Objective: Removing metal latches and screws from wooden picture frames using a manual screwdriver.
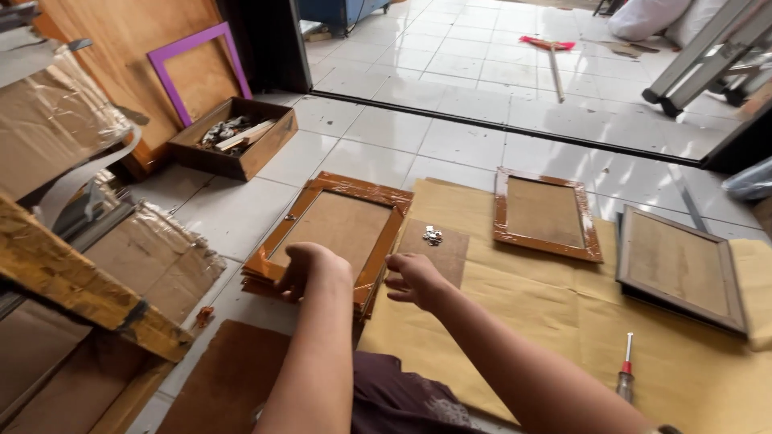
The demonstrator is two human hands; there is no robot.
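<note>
White floor tiles are carrying brown paper; the left hand (310, 269), grip closed, is holding the stacked orange frames (334, 233) at nine o'clock. The right hand (414, 277), grip loosely open, is hovering beside them; the stack could slide if nudged.

Bare forearms without sleeves, and a dark maroon patterned garment (402, 398) at the lap.

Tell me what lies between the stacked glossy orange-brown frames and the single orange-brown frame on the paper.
In the head view: a small brown board carrying a heap of small metal clips.
</note>
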